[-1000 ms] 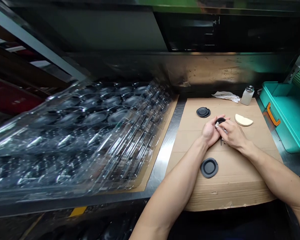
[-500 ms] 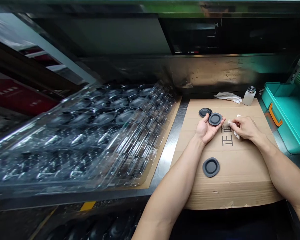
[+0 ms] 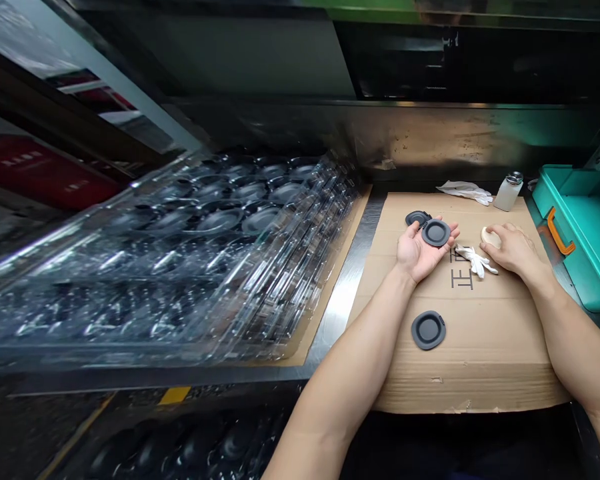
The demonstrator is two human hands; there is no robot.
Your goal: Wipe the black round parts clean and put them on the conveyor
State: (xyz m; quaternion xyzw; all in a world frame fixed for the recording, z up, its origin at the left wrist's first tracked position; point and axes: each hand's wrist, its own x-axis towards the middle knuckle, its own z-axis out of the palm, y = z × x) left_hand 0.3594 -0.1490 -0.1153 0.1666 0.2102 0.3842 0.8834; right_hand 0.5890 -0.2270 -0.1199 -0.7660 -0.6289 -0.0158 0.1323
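Palm up, my left hand [image 3: 420, 252] supports a dark grey round plastic part [image 3: 435, 233] with a recessed centre on its fingers. A second dark part [image 3: 416, 218] shows just behind those fingers; whether it is joined to the first I cannot tell. Between thumb and fingers, my right hand [image 3: 516, 248] grips a cream-coloured round pad [image 3: 489, 237] close to the cardboard sheet [image 3: 400, 307]. A crumpled white glove [image 3: 476, 260] lies between the two hands, partly over printed characters. Nearer to me, another dark grey round part [image 3: 429, 330] rests flat on the cardboard.
Stacked clear plastic trays [image 3: 260, 293] with several dark parts fill the left side. At the back stand a small bottle [image 3: 509, 192] with a metal top and another white glove [image 3: 464, 191]. A teal bin [image 3: 580, 247] with an orange handle is at the right.
My right hand has let go of the white glove, moved slightly right and taken hold of the cream pad. My left hand still holds the dark part. The view has shifted slightly.
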